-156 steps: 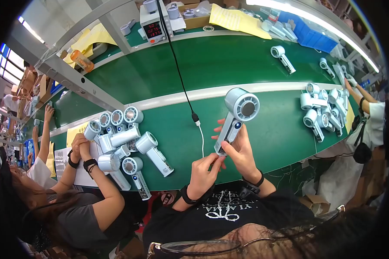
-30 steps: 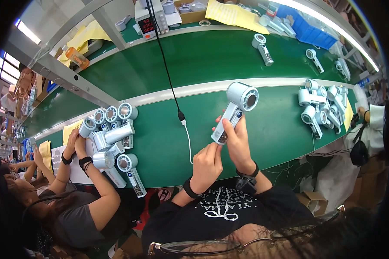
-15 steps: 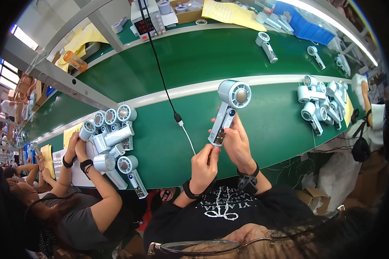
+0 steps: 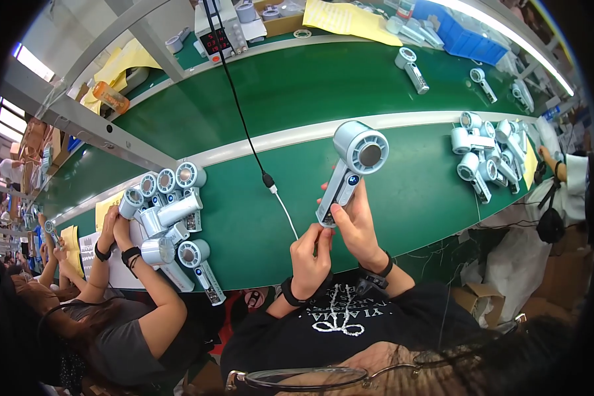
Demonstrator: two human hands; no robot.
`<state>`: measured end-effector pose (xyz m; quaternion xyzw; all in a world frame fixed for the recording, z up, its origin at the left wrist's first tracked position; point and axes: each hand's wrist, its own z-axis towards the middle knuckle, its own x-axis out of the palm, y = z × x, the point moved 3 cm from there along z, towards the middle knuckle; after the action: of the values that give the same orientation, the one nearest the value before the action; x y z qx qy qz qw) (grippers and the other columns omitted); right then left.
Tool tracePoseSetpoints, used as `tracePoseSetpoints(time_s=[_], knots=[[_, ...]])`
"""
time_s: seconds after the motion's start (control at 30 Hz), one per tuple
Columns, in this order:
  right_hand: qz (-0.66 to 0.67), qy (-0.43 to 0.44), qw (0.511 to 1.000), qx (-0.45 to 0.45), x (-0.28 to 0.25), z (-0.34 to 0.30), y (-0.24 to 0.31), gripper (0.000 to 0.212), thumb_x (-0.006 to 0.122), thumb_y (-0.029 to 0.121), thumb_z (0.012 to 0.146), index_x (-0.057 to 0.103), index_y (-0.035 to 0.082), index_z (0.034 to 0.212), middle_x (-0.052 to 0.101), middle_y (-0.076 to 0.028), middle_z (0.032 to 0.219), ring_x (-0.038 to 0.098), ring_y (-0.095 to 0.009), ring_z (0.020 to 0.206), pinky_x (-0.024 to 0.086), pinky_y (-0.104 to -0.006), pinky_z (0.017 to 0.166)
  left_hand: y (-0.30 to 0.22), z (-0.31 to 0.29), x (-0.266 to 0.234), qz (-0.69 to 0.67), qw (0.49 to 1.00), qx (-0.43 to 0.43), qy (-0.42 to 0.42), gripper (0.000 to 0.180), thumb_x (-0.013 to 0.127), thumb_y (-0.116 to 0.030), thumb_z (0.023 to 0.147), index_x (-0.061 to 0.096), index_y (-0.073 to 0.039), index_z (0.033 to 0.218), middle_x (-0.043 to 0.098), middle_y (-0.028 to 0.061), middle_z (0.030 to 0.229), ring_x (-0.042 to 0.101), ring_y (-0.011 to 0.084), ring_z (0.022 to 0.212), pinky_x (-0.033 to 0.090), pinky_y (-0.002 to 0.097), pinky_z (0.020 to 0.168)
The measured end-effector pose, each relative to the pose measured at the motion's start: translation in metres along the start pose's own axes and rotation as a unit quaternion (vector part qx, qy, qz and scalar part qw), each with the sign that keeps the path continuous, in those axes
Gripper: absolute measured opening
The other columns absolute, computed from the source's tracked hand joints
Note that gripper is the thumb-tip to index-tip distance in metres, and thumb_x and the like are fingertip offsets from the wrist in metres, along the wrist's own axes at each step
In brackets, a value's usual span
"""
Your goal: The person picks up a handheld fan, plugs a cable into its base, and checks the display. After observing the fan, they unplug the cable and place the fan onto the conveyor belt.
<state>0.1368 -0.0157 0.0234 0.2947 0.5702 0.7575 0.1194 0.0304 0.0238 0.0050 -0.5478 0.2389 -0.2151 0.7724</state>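
Observation:
A pale blue handheld fan (image 4: 342, 188) is held up over the green bench, its round head at the top and its handle slanting down to the left. My right hand (image 4: 358, 228) is closed around the lower handle, with the thumb across its front near an exposed circuit board. At the handle's bottom end, the fingers of my left hand (image 4: 310, 261) are pinched together. A white cable (image 4: 285, 210) runs down from a black connector (image 4: 268, 180) into that hand. Its plug is hidden by the fingers.
Several similar fans (image 4: 178, 208) are heaped to my left, beside a co-worker's hands (image 4: 115, 228). Another pile of fans (image 4: 485, 155) lies at the right. Toward the back stand a power supply (image 4: 219, 39), a blue bin (image 4: 468, 43) and a loose fan (image 4: 412, 69).
My right thumb has shifted over the handle and now covers more of the circuit board. The fan's head has turned slightly. My left hand stays at the handle's bottom end.

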Motion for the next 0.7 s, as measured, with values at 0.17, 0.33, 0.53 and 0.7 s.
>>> tracePoseSetpoints(time_s=[0.17,0.33,0.53,0.7], knots=[[-0.018,0.007,1.0,-0.009,0.003,-0.001,-0.002,0.065,0.042,-0.006,0.086,0.013,-0.001,0.144,0.03,-0.014,0.143,0.045,-0.022,0.122,0.045,-0.0386,0.099,-0.001,0.0,-0.002,-0.001,1.0,-0.028,0.003,0.012,0.053,-0.003,0.093,0.056,0.003,0.083,0.055,0.0082,0.06,0.052,0.0161,0.048,0.038,0.0292,0.045],[-0.012,0.016,1.0,-0.005,0.003,0.002,0.0,0.059,0.045,-0.003,0.089,0.012,0.002,0.138,0.043,-0.016,0.122,0.05,-0.017,0.104,0.045,-0.0317,0.091,0.0,0.0,-0.002,-0.004,0.999,-0.034,0.009,0.011,0.052,-0.003,0.093,0.056,0.003,0.084,0.055,0.0079,0.061,0.053,0.0158,0.049,0.039,0.0293,0.046],[-0.015,0.013,1.0,-0.001,0.003,-0.002,0.002,0.064,0.045,-0.004,0.088,0.011,0.001,0.142,0.04,-0.015,0.129,0.049,-0.018,0.109,0.045,-0.0336,0.093,-0.001,-0.005,-0.002,0.001,0.999,-0.037,0.018,0.011,0.052,-0.003,0.093,0.058,0.003,0.086,0.056,0.0077,0.061,0.054,0.0159,0.05,0.039,0.0292,0.046],[-0.022,0.002,1.0,-0.001,0.0,-0.007,0.006,0.07,0.045,-0.006,0.087,0.01,-0.001,0.147,0.033,-0.015,0.141,0.046,-0.023,0.12,0.047,-0.0378,0.097,0.0,-0.008,0.0,-0.013,0.999,-0.034,0.018,0.014,0.052,-0.004,0.094,0.058,0.002,0.083,0.055,0.0035,0.06,0.05,0.0092,0.051,0.036,0.0248,0.047]])
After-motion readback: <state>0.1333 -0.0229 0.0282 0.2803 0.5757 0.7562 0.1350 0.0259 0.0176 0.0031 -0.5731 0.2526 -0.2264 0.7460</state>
